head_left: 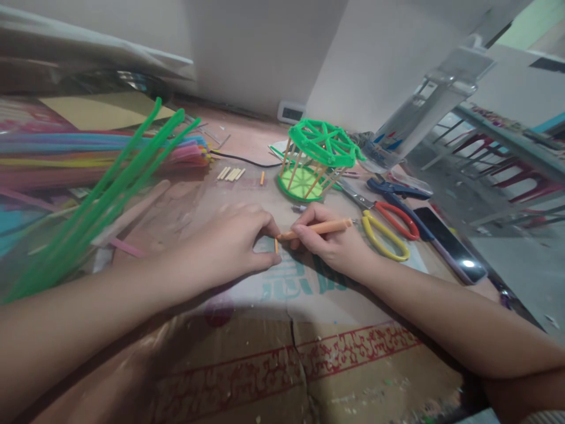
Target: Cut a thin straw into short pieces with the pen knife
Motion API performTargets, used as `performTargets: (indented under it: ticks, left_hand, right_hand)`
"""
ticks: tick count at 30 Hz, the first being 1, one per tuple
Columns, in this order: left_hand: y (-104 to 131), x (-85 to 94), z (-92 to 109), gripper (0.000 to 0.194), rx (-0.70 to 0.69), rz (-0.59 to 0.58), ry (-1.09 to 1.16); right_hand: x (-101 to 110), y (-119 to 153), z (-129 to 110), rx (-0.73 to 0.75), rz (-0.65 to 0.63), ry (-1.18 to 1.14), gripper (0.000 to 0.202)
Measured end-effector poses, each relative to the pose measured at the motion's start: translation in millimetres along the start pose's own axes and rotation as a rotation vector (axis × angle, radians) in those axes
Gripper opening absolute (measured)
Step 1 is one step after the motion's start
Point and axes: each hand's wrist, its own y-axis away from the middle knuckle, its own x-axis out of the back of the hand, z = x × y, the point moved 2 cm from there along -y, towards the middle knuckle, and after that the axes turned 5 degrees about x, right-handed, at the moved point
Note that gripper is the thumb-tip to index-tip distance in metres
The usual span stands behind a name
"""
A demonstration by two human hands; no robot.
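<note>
Clock set on the work spot, 12 = away from the person. Left hand (238,235) at 9 o'clock, thumb and index finger closed on the ends of a short, thin orange stick (276,245) at dial centre. Right hand (329,242) at 3, gripping a slim orange marker pen (329,227), tip at the stick's far end; can't tell if it's touching. Second short orange stick (262,178) lies near 11:30, row of short pale wooden sticks (232,175) at 11. Drum-shaped frame with fuzzy green rims and thin wooden posts (329,158) stands at 1. Scissors with red and yellow handles (385,242) at 3, just beside right hand; black-screened phone (454,247) beyond. Long fuzzy green stems (123,168) around 10, blurred. All on a cardboard-covered surface (247,353).
</note>
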Motion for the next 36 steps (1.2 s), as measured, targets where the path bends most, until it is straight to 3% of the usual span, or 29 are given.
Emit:
performTargets:
  ticks: [13, 20, 36]
  left_hand:
    - [-0.1, -0.4, -0.6, 0.026, -0.001, 0.008, -0.035]
    - [0.5, 0.0, 1.2, 0.028, -0.006, 0.004, -0.026]
    - [1.7, -4.0, 0.1, 0.028, -0.036, 0.057, -0.073]
  right_hand:
    - [-1.0, 1.6, -3.0, -0.037, -0.085, -0.053, 0.024]
    - [-1.0, -0.4, -1.8, 0.009, -0.001, 0.017, 0.021]
    - [0.8, 0.9, -4.0, -0.052, -0.025, 0.014, 0.023]
